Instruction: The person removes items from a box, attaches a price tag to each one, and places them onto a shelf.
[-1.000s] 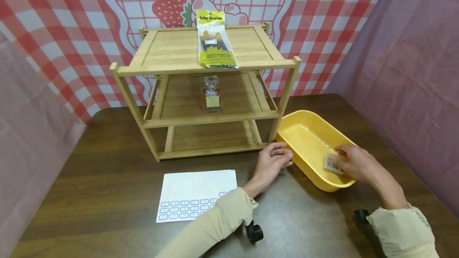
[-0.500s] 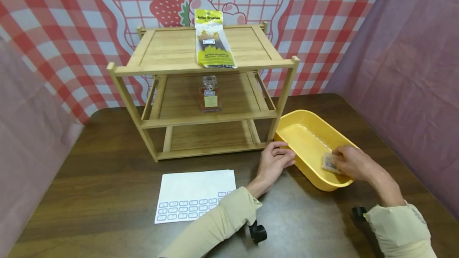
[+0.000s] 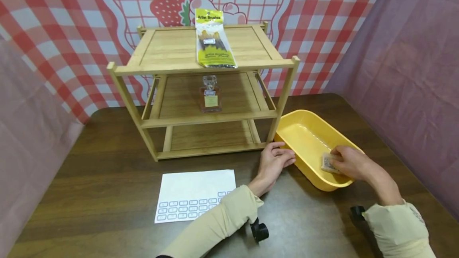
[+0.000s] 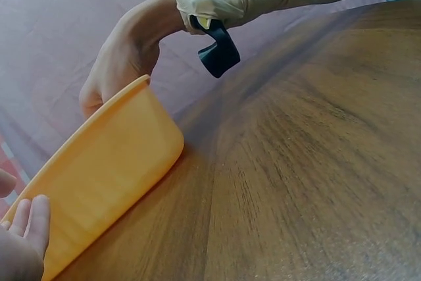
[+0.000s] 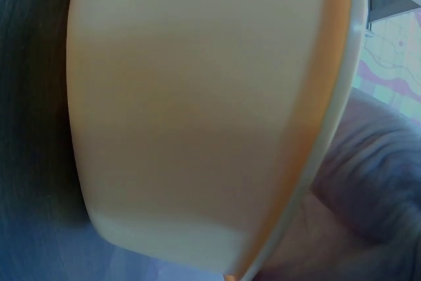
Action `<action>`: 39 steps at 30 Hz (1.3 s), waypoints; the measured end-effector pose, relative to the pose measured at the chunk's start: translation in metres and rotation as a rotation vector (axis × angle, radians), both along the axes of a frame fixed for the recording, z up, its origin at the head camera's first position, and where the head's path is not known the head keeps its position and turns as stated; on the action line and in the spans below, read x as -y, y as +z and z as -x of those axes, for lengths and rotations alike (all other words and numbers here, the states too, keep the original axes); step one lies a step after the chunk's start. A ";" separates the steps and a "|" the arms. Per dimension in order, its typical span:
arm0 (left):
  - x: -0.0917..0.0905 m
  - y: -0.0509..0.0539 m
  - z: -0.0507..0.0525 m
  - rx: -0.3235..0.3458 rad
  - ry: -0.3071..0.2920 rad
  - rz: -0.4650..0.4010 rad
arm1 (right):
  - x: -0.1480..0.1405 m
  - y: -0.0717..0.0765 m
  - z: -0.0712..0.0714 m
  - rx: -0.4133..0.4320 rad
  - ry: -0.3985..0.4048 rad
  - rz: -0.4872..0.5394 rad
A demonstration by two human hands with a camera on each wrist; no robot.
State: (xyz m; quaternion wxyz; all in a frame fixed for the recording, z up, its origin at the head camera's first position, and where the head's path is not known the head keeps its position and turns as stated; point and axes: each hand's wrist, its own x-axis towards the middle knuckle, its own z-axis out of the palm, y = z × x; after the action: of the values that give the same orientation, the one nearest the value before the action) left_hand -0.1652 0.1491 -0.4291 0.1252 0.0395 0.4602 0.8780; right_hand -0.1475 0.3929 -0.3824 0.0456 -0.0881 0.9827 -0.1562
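Note:
A small clear, boxy pack with dark contents lies in the near end of the yellow plastic basin. My right hand reaches over the basin's right rim and pinches the pack; the hand partly hides it. In the right wrist view the basin's wall hides the fingertips. My left hand is beside the basin's left side, its loosely bent fingers touching the outer wall. In the left wrist view those fingers rest against the wall just below the rim.
A three-tier wooden shelf stands left of the basin. It bears a pack of artist brushes on top and a glass perfume bottle on the middle tier. A sheet of labels lies in front, partly under my left sleeve.
My right hand has shifted slightly left, and its fingers have closed onto the clear pack. My left hand stays at the basin's side. The head view has shifted a little.

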 end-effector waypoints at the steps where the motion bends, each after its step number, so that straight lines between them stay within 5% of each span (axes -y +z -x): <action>1: 0.000 0.000 0.000 0.004 0.002 0.002 | 0.000 0.000 0.000 0.006 -0.002 0.000; 18: -0.010 -0.002 0.003 0.019 0.075 0.010 | 0.003 -0.001 0.002 0.022 0.002 0.002; 31: -0.016 -0.004 0.002 -0.023 0.124 0.114 | 0.002 -0.005 0.001 -0.052 0.052 -0.016; 39: -0.015 -0.006 0.003 -0.038 0.120 0.107 | 0.001 -0.011 -0.001 -0.104 0.097 -0.014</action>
State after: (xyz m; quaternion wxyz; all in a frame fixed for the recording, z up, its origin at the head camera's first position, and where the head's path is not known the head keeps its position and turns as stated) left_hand -0.1679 0.1644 -0.4353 0.0655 0.0218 0.5105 0.8571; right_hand -0.1462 0.3922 -0.3938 0.0028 -0.1434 0.9794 -0.1419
